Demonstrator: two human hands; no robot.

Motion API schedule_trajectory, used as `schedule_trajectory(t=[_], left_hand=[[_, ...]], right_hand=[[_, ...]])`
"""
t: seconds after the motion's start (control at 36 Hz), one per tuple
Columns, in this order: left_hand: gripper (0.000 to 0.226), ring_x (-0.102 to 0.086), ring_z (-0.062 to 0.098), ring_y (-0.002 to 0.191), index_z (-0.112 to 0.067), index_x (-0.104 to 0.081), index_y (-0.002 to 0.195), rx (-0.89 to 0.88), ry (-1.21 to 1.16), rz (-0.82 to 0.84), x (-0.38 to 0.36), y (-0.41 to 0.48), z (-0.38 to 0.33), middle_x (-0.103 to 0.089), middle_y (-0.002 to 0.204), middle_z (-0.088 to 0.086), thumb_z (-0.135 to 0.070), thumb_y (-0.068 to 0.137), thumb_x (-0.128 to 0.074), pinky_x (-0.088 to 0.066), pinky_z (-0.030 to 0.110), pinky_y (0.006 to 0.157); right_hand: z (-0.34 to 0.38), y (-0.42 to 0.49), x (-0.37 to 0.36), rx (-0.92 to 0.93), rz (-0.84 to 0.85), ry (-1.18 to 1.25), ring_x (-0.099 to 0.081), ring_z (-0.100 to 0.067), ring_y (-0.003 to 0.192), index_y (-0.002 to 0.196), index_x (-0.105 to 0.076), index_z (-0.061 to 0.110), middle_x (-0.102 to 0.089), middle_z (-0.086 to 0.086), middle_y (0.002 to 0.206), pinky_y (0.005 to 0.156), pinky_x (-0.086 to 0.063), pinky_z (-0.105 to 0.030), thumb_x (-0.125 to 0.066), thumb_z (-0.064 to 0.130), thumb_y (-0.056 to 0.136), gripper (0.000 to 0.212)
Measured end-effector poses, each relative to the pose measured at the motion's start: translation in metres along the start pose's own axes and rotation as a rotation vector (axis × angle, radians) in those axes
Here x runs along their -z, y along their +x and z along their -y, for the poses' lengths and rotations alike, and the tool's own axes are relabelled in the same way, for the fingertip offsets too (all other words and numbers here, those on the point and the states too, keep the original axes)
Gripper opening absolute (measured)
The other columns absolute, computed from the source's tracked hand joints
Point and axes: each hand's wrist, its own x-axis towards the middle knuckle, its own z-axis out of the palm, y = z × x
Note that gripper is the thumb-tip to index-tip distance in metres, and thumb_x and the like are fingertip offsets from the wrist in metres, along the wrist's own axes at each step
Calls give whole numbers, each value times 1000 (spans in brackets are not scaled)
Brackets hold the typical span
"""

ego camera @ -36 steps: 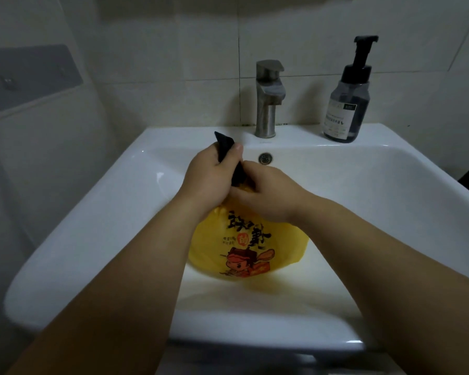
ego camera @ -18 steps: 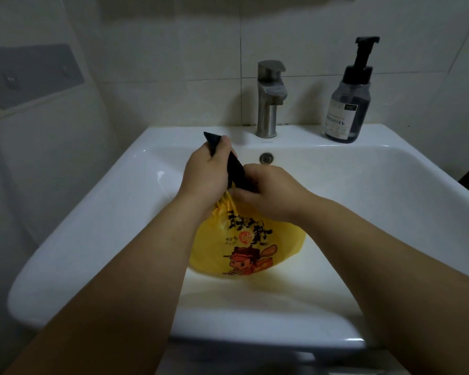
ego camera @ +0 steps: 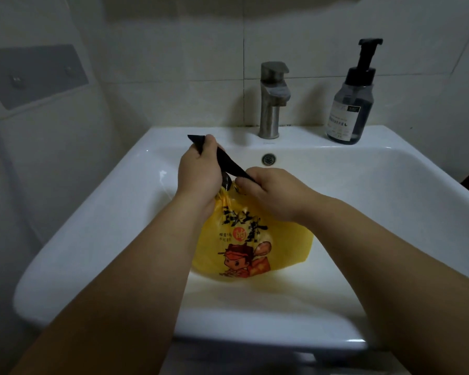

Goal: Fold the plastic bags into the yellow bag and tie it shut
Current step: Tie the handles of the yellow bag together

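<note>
Yellow bag (ego camera: 251, 239), printed with a cartoon figure, is within the white basin (ego camera: 92, 212), its neck gathered between both hands. A black strip (ego camera: 229, 165) stretches taut from the neck toward 10 o'clock. The left hand (ego camera: 201, 174) grips the strip's far end. The right hand (ego camera: 276, 193), at 3 o'clock of the neck, pinches its near end. Tap (ego camera: 272, 101) at 12 o'clock, pump bottle (ego camera: 349, 104) at 1 o'clock.

basin (ego camera: 390, 185) open right of and in front of bag (ego camera: 255, 239). tap (ego camera: 272, 101) and soap bottle (ego camera: 349, 104) block the back ledge, gap between them.
</note>
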Motion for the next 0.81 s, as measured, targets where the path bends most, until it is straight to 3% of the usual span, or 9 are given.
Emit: schedule_trajectory(t=[0.08,0.14,0.19,0.28,0.39,0.47,0.61,0.69,0.81], left_hand=[[33,-56,12,74,-20,-55,80,-18,22,48,4,1,0,-57,78,-2,-38,103,-40,-47,28,70],[35,-56,13,78,-21,-56,78,-44,53,73,7,1,1,-57,80,-3,-38,104,-39,-47,32,77],[35,-56,14,80,-22,-56,77,-76,86,91,7,0,1,-58,80,-3,-39,103,-39,-48,35,80],[34,-57,11,79,-22,-56,76,-140,139,112,3,-4,1,-58,80,-4,-38,103,-40,-47,29,74],[34,-58,10,81,-23,-56,77,-181,158,120,2,-5,1,-61,82,-5,-38,103,-41,-46,25,71],[33,-61,13,86,-24,-58,77,-183,162,152,1,-6,1,-63,84,-5,-38,102,-42,-49,28,77],[33,-55,3,76,-25,-58,76,-212,197,139,-1,-7,1,-61,79,-10,-39,102,-42,-44,21,68],[35,-53,7,69,-25,-58,75,-213,185,108,-2,-5,3,-59,75,-8,-39,103,-42,-41,24,63],[37,-50,9,62,-24,-58,73,-172,135,43,-3,-4,4,-56,69,-6,-38,103,-41,-38,27,61]], right_hand=[[0,-6,4,-50,5,196,-51,-7,70,92,-63,16,-55,7,75,63,-38,-22,-46,39,98,30],[-2,-7,9,-95,-51,335,-58,-9,93,108,-66,22,-63,8,99,82,-46,-26,-47,35,98,25],[-4,-6,13,-113,-133,314,-58,-14,101,121,-62,20,-61,7,111,93,-48,-34,-51,23,96,28],[-2,-6,13,-62,-145,152,-63,-15,87,124,-61,16,-63,4,106,86,-54,-35,-55,13,91,34],[3,-4,14,18,-146,126,-58,0,67,116,-67,19,-61,17,85,63,-48,-13,-55,10,88,32],[5,-1,12,60,-164,99,-53,3,59,106,-70,19,-61,14,79,53,-39,-6,-57,13,88,22],[6,1,6,82,-213,5,-49,-11,61,94,-69,5,-64,-6,78,54,-35,-19,-53,18,95,22],[5,1,7,60,-223,-16,-45,-9,55,86,-67,1,-54,1,63,50,-32,-17,-50,16,95,24],[4,0,8,41,-205,11,-45,-7,55,88,-70,3,-52,4,64,49,-33,-15,-51,16,94,23]])
